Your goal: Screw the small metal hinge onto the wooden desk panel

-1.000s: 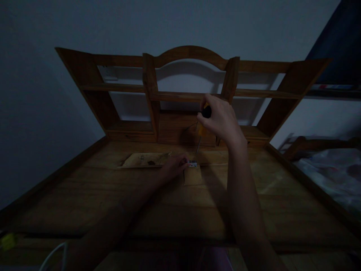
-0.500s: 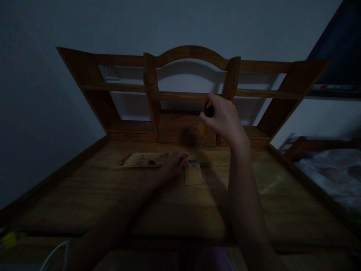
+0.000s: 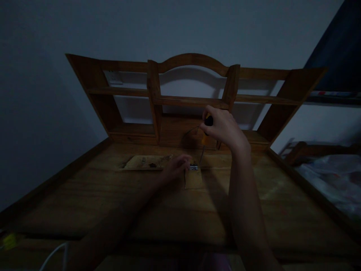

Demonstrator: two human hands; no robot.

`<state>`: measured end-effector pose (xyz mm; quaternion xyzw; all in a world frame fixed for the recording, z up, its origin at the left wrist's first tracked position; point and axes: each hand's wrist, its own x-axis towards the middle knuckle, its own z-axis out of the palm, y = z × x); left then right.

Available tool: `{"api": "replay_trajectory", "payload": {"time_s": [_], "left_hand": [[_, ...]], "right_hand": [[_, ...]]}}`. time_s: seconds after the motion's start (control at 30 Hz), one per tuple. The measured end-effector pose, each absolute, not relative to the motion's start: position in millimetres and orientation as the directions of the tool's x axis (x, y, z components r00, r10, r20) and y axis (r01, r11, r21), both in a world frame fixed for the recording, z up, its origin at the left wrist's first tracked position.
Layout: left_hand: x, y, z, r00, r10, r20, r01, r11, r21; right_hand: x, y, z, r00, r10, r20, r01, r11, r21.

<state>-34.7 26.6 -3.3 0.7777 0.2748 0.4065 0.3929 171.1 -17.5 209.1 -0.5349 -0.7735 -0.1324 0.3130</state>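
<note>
In dim light my right hand (image 3: 224, 126) is wrapped round the black-and-yellow handle of a screwdriver (image 3: 205, 139). Its thin shaft points down, with the tip close to the right end of a small metal hinge (image 3: 193, 167); whether the tip touches it I cannot tell. My left hand (image 3: 177, 166) pinches the hinge's left end, the fingers partly hiding it. Below the hinge is a small square wooden piece (image 3: 193, 180) on the desk top. A long, rough-marked wooden strip (image 3: 146, 162) lies to the left, behind my left hand.
The wooden desk (image 3: 113, 199) carries a shelf unit (image 3: 191, 101) along its back, against the wall. Raised side edges bound the desk top. A white cable (image 3: 53, 254) and a yellow object (image 3: 9, 241) are at lower left. Plastic-covered things (image 3: 329, 180) stand beyond the right edge.
The whole view has shifted, so the desk and shelves sit slightly lower. Both hands keep their grips, and the screwdriver stays by the hinge's right end.
</note>
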Motion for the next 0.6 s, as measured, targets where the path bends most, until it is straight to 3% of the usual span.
{"api": "replay_trajectory", "payload": {"time_s": [0.13, 0.23, 0.33, 0.43, 0.53, 0.6], "left_hand": [[-46.6, 45.5, 15.4, 0.410, 0.826, 0.387, 0.081, -0.455, 0.887], [-86.3, 64.3, 38.9, 0.469, 0.820, 0.328, 0.271, -0.487, 0.830], [-152.4, 71.2, 57.5, 0.451, 0.830, 0.329, 0.590, -0.554, 0.587], [-227.5, 60.4, 64.8, 0.315, 0.919, 0.237, 0.861, -0.381, 0.336], [-289.3, 38.1, 62.2, 0.234, 0.966, 0.114, 0.950, -0.252, 0.186], [-316.2, 22.4, 57.9, 0.174, 0.978, 0.114, 0.973, -0.189, 0.133]], "right_hand": [[175.4, -17.1, 209.6, -0.239, 0.735, 0.634, 0.899, 0.414, -0.141], [178.9, -15.2, 208.8, -0.232, 0.750, 0.619, 0.903, 0.402, -0.149], [181.4, -14.7, 209.0, -0.217, 0.758, 0.616, 0.910, 0.385, -0.153], [184.0, -16.8, 211.0, -0.225, 0.747, 0.626, 0.890, 0.418, -0.180], [187.3, -18.8, 213.0, -0.224, 0.739, 0.636, 0.881, 0.432, -0.193], [189.1, -19.4, 213.7, -0.220, 0.726, 0.652, 0.882, 0.433, -0.185]]}}
